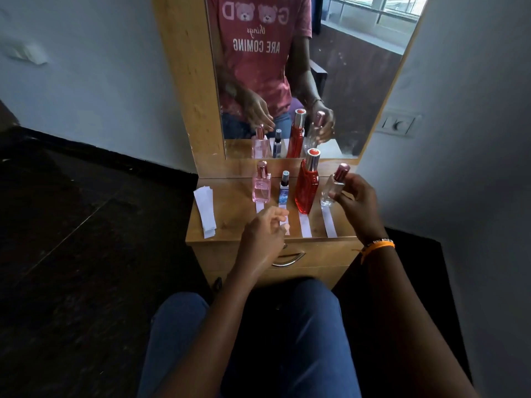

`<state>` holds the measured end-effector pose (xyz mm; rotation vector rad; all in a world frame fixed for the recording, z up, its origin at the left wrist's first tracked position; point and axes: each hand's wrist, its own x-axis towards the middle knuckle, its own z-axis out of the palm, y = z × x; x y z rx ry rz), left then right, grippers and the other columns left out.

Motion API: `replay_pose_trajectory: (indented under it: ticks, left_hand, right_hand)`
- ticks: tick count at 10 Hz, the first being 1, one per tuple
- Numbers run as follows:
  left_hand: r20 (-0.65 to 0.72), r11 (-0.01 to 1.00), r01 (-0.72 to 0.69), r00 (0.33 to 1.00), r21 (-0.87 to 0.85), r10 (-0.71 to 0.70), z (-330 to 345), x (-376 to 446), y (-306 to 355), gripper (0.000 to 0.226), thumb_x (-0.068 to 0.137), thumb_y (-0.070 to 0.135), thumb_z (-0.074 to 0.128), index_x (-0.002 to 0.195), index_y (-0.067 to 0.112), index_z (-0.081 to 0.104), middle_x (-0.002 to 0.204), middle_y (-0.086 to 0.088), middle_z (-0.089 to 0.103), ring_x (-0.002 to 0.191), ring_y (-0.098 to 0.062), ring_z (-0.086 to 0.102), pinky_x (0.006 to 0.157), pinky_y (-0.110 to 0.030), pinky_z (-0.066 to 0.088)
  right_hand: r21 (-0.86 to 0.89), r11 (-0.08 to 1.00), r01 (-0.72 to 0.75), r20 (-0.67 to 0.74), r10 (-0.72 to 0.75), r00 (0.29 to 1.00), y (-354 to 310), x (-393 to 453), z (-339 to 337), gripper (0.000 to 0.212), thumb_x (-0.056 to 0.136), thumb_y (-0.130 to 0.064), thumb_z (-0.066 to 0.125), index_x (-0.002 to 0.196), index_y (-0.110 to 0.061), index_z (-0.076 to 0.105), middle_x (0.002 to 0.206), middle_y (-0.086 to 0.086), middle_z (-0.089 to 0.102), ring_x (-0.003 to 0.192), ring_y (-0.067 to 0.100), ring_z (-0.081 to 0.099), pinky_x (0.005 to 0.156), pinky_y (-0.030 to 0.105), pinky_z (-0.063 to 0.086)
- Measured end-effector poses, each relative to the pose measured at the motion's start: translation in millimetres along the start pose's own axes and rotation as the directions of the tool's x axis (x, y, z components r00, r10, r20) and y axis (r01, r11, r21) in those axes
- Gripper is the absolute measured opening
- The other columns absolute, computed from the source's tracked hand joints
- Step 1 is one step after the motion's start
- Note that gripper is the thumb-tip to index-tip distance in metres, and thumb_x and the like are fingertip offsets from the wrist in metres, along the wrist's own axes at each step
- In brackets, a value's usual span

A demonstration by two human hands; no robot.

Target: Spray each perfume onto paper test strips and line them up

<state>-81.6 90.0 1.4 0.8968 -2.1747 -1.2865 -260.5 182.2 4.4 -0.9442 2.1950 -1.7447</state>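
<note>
- We are sitting at a small wooden dresser [230,222] with a mirror [339,81], four perfume bottles standing in a row along its back edge.
- Our right hand [357,203] is curling thumb and fingers around the clear bottle [333,186] at the right end, which is tilting slightly over the top of its paper strip [329,222].
- Our left hand [265,231] is hovering over the front of the dresser with loosely bent fingers, gripping nothing and partly covering two strips.
- The pink bottle [261,186], the small blue bottle [284,191] and the tall red bottle [307,186] are each standing at the head of a white strip; the strip under the red one [305,225] is lying in full view.
- A stack of spare strips [205,212] is lying at the dresser's left edge, well apart from the row.
- An orange band [377,245] is circling our right wrist.
</note>
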Motion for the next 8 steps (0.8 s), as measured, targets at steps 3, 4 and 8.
replay_pose_trajectory:
  ticks: [3, 4, 8]
  left_hand:
    - [-0.003, 0.998, -0.011, 1.0, 0.067, 0.011, -6.1, 2.4, -14.5, 0.019, 0.087, 0.009, 0.057, 0.095, 0.022, 0.066, 0.095, 0.013, 0.059, 0.08, 0.008, 0.051, 0.066, -0.007, 0.038]
    - [0.001, 0.997, -0.02, 1.0, 0.071, 0.02, -4.9, 4.0, -15.5, 0.02, 0.087, 0.007, 0.056, 0.095, 0.022, 0.066, 0.094, 0.013, 0.058, 0.08, 0.012, 0.05, 0.066, -0.004, 0.037]
    - [-0.013, 0.997, -0.044, 0.999, 0.058, 0.045, 0.4, 2.7, -12.9, 0.023, 0.083, 0.0, 0.054, 0.092, 0.017, 0.067, 0.099, 0.003, 0.066, 0.083, -0.001, 0.058, 0.071, -0.004, 0.04]
  right_hand:
    - [-0.085, 0.996, 0.003, 0.067, 0.003, 0.998, 13.9, 11.4, 8.5, 0.035, 0.083, -0.001, 0.065, 0.116, -0.008, 0.06, 0.112, 0.001, 0.063, 0.105, 0.016, 0.06, 0.087, 0.02, 0.048]
    - [-0.112, 0.994, -0.002, 0.075, 0.01, 0.997, 12.0, 10.7, 8.9, 0.036, 0.083, 0.0, 0.064, 0.118, -0.007, 0.058, 0.116, 0.005, 0.064, 0.107, 0.017, 0.06, 0.09, 0.025, 0.048]
    - [-0.185, 0.983, 0.004, 0.011, -0.002, 1.0, 14.0, 6.9, 6.7, 0.052, 0.082, -0.003, 0.067, 0.131, -0.011, 0.05, 0.128, 0.009, 0.058, 0.111, 0.015, 0.056, 0.098, 0.033, 0.048]
